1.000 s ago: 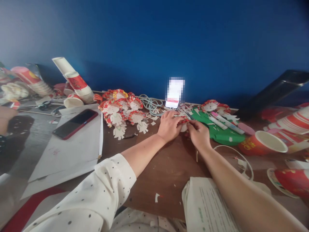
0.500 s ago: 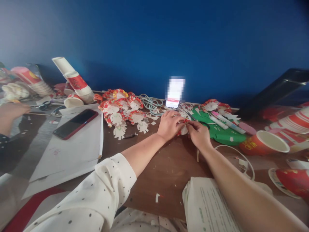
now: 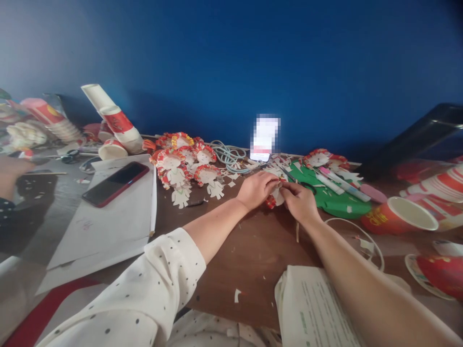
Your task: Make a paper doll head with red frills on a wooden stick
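Note:
Between my hands is a small paper cutout (image 3: 277, 196), white with a red fringed edge at its lower left. My left hand (image 3: 256, 191) pinches its upper left side, and my right hand (image 3: 301, 201) grips its right side. Fingers cover much of the cutout. A thin stick (image 3: 297, 232) shows below my right hand. Left of my hands lies a pile of finished-looking paper dolls (image 3: 174, 166) with red fringed heads and white bodies. Black-handled scissors (image 3: 307, 187) lie just beyond my right hand on green paper (image 3: 336, 205).
A lit phone (image 3: 265, 137) leans on the blue wall beside a coiled cable (image 3: 228, 156). Another phone (image 3: 115, 184) rests on white sheets (image 3: 97, 236). Markers (image 3: 349, 188), a red paper cup (image 3: 398, 214) and a folded printed bag (image 3: 318, 306) are at right. A co-worker's hand (image 3: 14, 171) is far left.
My left fingers have drawn together and slightly down, exposing more of the cutout's red fringe. My right hand has barely moved. The whole view has shifted slightly.

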{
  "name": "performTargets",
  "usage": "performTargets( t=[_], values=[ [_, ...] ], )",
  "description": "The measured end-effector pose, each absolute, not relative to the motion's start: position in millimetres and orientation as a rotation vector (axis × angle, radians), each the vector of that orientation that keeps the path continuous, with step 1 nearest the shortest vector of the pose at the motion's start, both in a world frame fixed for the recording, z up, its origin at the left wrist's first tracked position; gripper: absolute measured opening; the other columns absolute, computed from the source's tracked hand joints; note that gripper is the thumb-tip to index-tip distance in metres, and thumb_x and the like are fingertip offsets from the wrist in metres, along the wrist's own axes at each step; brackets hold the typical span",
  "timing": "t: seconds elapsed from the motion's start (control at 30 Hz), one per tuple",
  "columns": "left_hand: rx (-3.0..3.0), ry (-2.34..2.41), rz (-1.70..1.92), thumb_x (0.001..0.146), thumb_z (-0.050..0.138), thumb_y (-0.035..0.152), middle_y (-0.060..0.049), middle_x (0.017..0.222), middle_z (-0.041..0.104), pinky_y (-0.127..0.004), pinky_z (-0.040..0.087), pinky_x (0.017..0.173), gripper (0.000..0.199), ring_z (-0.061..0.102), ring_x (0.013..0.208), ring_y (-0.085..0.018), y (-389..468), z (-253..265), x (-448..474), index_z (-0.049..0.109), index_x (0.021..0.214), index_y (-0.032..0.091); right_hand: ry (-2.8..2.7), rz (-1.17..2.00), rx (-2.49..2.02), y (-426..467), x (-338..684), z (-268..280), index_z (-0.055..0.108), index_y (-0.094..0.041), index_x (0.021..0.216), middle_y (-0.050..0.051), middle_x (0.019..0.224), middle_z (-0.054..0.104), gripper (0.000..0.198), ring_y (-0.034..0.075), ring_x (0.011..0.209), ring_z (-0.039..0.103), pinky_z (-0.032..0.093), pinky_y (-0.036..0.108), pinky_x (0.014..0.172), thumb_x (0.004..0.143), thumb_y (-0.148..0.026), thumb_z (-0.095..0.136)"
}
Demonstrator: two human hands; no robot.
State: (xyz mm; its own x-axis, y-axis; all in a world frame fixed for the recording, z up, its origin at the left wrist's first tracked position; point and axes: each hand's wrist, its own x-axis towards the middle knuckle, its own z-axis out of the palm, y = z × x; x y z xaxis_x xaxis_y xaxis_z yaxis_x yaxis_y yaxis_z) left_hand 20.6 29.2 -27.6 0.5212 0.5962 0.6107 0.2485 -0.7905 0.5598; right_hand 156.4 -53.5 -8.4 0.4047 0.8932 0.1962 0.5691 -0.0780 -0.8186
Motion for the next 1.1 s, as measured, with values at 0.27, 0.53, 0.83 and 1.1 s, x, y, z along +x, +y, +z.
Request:
performTargets(
  t=[0.27, 0.53, 0.83, 1.1],
  values=[
    [2.283, 0.704, 1.135, 0.093, 0.058, 0.027, -0.006, 0.095, 0.071, -0.033, 0.053, 0.088, 0.015, 0.066, 0.094, -0.018, 30.9, -28.6, 20.6, 0.070, 0.093, 0.018, -1.250, 0.412, -1.745, -51.6, 157.9, -12.6, 0.076, -0.016, 0.089, 0.006, 0.082, 0.075, 0.032, 0.022, 0.076, 0.067, 0.050, 0.033, 0.072, 0.072, -0.037, 0.058],
    [2.305, 0.682, 1.064, 0.093, 0.058, 0.028, -0.005, 0.093, 0.071, -0.031, 0.053, 0.084, 0.016, 0.064, 0.091, -0.017, 29.5, -26.0, 18.3, 0.070, 0.095, 0.017, -1.261, 0.384, -1.700, -52.0, 158.1, -13.4, 0.075, -0.017, 0.096, 0.008, 0.093, 0.076, 0.032, 0.023, 0.085, 0.068, 0.051, 0.036, 0.081, 0.075, -0.035, 0.060],
    [2.270, 0.675, 1.081, 0.092, 0.060, 0.028, -0.006, 0.091, 0.070, -0.030, 0.051, 0.083, 0.016, 0.064, 0.090, -0.017, 30.7, -26.7, 19.3, 0.071, 0.094, 0.016, -1.297, 0.429, -1.627, -49.5, 163.1, -21.2, 0.074, -0.017, 0.101, 0.008, 0.096, 0.076, 0.033, 0.023, 0.088, 0.068, 0.050, 0.036, 0.083, 0.079, -0.037, 0.060],
    [2.253, 0.684, 1.073, 0.091, 0.060, 0.028, -0.005, 0.091, 0.071, -0.030, 0.051, 0.084, 0.015, 0.064, 0.090, -0.017, 27.6, -25.3, 19.4, 0.071, 0.092, 0.018, -1.227, 0.451, -1.676, -48.7, 162.3, -19.9, 0.073, -0.015, 0.097, 0.008, 0.089, 0.075, 0.033, 0.021, 0.079, 0.066, 0.050, 0.034, 0.076, 0.079, -0.038, 0.057]
  ],
)
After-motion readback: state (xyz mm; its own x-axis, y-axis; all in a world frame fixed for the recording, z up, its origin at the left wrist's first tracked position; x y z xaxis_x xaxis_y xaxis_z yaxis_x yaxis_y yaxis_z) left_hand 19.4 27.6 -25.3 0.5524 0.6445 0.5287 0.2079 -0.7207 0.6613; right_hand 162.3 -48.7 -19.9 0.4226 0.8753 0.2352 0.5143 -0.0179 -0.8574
